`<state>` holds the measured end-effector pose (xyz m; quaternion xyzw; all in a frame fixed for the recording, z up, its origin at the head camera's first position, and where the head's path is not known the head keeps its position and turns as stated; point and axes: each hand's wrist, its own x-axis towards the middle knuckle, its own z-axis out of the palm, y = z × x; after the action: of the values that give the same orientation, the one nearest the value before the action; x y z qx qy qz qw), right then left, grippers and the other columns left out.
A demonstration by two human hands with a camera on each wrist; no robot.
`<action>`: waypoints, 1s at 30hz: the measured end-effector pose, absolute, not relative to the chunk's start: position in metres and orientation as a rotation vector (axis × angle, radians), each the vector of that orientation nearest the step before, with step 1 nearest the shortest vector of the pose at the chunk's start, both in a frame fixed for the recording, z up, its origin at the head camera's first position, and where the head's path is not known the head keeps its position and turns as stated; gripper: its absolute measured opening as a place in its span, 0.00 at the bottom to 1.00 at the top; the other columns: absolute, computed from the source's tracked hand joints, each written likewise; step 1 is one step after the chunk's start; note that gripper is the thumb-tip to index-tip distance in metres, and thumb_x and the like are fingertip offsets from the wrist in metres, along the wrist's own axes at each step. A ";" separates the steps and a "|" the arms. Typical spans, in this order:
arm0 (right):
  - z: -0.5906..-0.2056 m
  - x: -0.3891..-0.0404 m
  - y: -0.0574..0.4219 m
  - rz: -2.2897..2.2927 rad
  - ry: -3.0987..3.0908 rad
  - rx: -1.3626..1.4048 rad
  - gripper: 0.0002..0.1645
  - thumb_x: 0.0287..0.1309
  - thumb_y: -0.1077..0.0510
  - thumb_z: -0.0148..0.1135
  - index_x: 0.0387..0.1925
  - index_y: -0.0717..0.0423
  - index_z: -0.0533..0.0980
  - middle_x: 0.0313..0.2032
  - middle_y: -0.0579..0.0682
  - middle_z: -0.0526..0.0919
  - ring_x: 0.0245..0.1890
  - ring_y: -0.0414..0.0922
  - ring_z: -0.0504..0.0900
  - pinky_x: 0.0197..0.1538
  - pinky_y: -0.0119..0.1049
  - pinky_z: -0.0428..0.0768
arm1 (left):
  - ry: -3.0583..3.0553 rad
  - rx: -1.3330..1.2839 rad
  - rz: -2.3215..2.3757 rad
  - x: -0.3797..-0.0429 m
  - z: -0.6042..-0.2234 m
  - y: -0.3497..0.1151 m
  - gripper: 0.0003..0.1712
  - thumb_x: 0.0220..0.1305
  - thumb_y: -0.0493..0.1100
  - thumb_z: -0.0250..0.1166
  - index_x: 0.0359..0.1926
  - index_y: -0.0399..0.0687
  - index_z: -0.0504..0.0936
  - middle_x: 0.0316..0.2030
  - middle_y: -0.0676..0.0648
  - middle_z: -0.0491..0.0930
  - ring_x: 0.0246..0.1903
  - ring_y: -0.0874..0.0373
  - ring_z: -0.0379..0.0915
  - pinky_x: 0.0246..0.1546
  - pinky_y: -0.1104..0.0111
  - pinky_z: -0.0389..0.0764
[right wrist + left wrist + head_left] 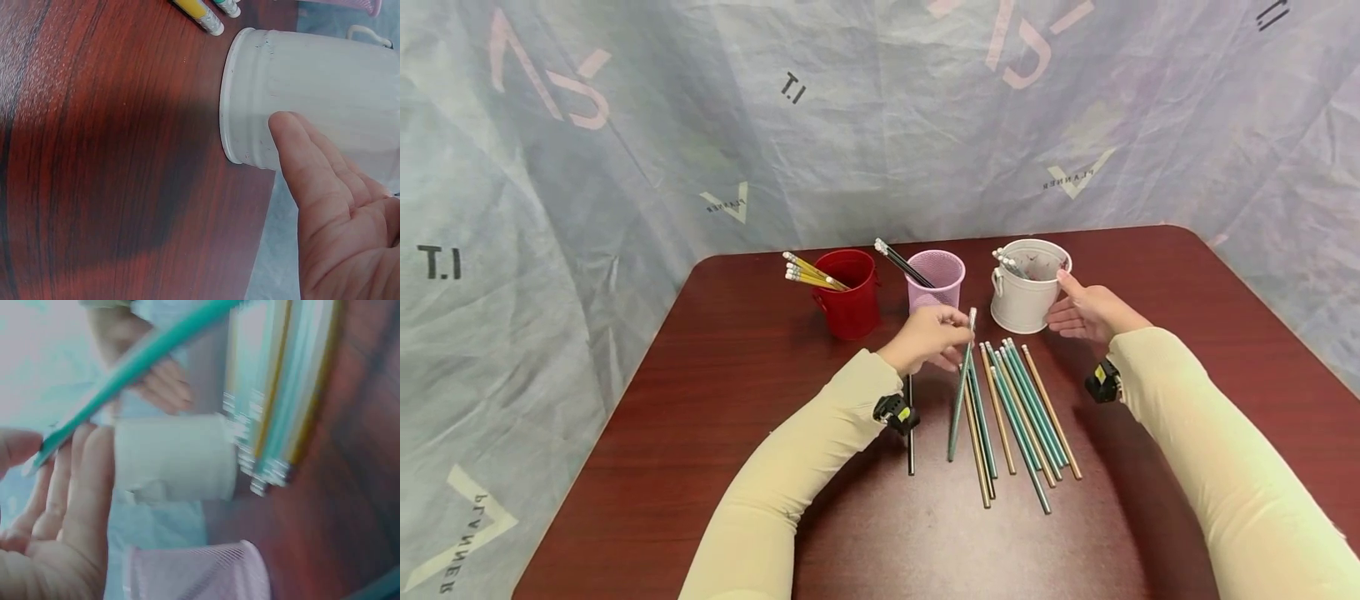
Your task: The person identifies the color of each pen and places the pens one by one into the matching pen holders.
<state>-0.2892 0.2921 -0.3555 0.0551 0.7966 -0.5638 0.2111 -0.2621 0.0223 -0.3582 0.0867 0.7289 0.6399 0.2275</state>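
1. Evidently one pencil is being handled: the left hand (931, 337) pinches a teal pencil (959, 408) between thumb and fingers, just below its eraser.
2. That pencil hangs tilted in front of the pink cup (935, 298), its lower end slanting toward the person; whether it touches the table (737, 350), I cannot tell.
3. The right hand (1093, 310) has its fingers straight and grips nothing; it stands right at the side of the white bucket (1026, 308), thumb by the rim, perhaps steadying it.
4. Yellow pencils (808, 273) lean in the red bucket (853, 317), black pencils (910, 268) in the pink cup; gold pencils (1055, 418) and more teal ones lie on the table.
5. So the step looks like sorting by colour, partly done.
6. The next move probably calls for lifting the pencil rightward, clearing the white bucket's rim.
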 end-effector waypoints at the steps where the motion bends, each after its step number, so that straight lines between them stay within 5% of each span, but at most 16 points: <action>1: -0.356 -0.289 0.292 -1.570 2.212 0.153 0.55 0.68 0.32 0.26 0.62 0.85 0.53 0.47 0.64 0.80 0.36 0.39 0.83 0.51 0.40 0.79 | 1.982 0.218 1.830 -0.261 -0.353 0.022 0.09 0.61 0.29 0.59 0.43 0.30 0.76 0.27 0.43 0.80 0.15 0.59 0.74 0.19 0.67 0.81; 15: -0.359 -0.290 0.296 -1.622 2.172 0.171 0.54 0.68 0.33 0.26 0.60 0.86 0.54 0.35 0.53 0.83 0.32 0.39 0.83 0.46 0.38 0.81 | 1.671 0.255 2.866 -0.250 -0.286 0.028 0.07 0.58 0.24 0.62 0.34 0.36 0.76 0.24 0.50 0.77 0.20 0.61 0.78 0.22 0.66 0.82; 30: -0.358 -0.292 0.295 -1.585 2.182 0.151 0.55 0.68 0.32 0.27 0.61 0.85 0.54 0.40 0.56 0.82 0.35 0.39 0.83 0.50 0.40 0.79 | 1.666 0.245 2.953 -0.267 -0.283 0.070 0.06 0.57 0.26 0.64 0.36 0.33 0.76 0.25 0.51 0.77 0.24 0.62 0.77 0.27 0.70 0.82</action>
<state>-0.2923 0.2950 -0.3581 0.0544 0.7883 -0.5725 0.2186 -0.2668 0.0700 -0.2833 0.0715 0.4861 0.8615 -0.1284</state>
